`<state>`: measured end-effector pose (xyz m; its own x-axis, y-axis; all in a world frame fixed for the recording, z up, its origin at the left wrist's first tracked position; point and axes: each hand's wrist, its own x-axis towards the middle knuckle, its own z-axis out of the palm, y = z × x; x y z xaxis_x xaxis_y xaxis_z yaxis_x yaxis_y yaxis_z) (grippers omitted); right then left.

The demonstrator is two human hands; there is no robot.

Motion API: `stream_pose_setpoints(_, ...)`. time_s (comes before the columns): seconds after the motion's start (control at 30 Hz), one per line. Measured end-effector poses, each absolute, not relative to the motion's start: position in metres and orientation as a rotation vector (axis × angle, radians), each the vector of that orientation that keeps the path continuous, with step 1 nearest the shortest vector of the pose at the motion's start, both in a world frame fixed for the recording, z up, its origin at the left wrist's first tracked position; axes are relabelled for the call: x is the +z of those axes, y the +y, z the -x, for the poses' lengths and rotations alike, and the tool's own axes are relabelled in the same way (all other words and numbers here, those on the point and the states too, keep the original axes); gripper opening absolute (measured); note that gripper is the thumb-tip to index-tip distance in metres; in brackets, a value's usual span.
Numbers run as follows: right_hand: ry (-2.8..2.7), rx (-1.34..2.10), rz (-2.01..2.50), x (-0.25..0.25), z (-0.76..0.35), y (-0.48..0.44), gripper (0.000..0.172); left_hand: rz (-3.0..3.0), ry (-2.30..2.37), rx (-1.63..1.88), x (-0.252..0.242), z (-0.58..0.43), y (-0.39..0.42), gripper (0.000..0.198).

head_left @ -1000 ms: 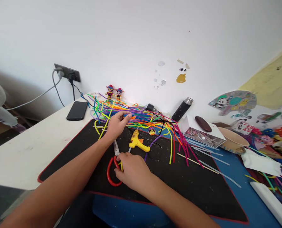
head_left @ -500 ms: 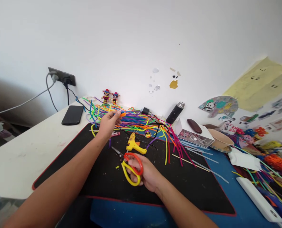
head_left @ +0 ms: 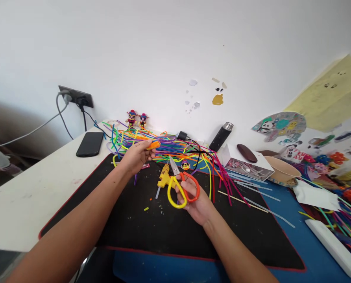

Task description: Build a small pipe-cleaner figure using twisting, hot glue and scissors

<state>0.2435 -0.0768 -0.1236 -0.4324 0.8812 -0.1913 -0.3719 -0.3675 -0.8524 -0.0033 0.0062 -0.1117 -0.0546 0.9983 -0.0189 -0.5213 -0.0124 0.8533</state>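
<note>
My left hand (head_left: 136, 156) is closed, pinching a small orange piece (head_left: 154, 145) in front of the pile of coloured pipe cleaners (head_left: 169, 147). Fingers of my right hand (head_left: 198, 204) are around the scissors (head_left: 175, 169), which have one yellow and one red handle. Their blades point up and away from me and look nearly closed. Just behind the scissors lies a yellow glue gun (head_left: 164, 179) with a clear glue stick in it, partly covered by them. Green and orange scraps (head_left: 146, 209) lie on the black mat (head_left: 128, 224).
A phone (head_left: 89, 144) lies at the left, below a wall socket (head_left: 75, 97). Two small figures (head_left: 131, 118) stand behind the pile. At the right are a black flask (head_left: 221, 136), a white box (head_left: 233, 156), clear glue sticks (head_left: 270, 212) and a bowl (head_left: 282, 169).
My right hand has raised the scissors up and to the right, turning the blades upward. An orange scrap now shows on the mat. The orange piece in my left hand is more visible.
</note>
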Motion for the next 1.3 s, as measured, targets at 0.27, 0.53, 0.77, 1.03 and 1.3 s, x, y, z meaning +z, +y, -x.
stream_pose_setpoints(0.27,-1.036,1.894,0.78,-0.121,-0.252,-0.068,0.042,-0.77,0.917,1.011,-0.121,-0.019,-0.004,0.03)
stream_pose_setpoints(0.53,-1.066,1.984,0.768,-0.132,-0.245,-0.06,0.048,-0.777,0.777,1.041,-0.116,-0.017,-0.007,0.034)
stream_pose_setpoints(0.77,-1.133,2.049,0.716,-0.125,-0.237,-0.055,0.052,-0.853,0.727,1.09,-0.106,-0.02,-0.014,0.036)
stream_pose_setpoints(1.03,-1.293,1.99,0.732,-0.114,-0.223,-0.043,0.059,-0.874,0.731,1.143,-0.105,-0.016,-0.013,0.039)
stream_pose_setpoints(1.3,-1.246,1.841,0.759,-0.127,-0.237,-0.028,0.061,-1.018,0.943,1.361,-0.113,-0.021,-0.007,0.048)
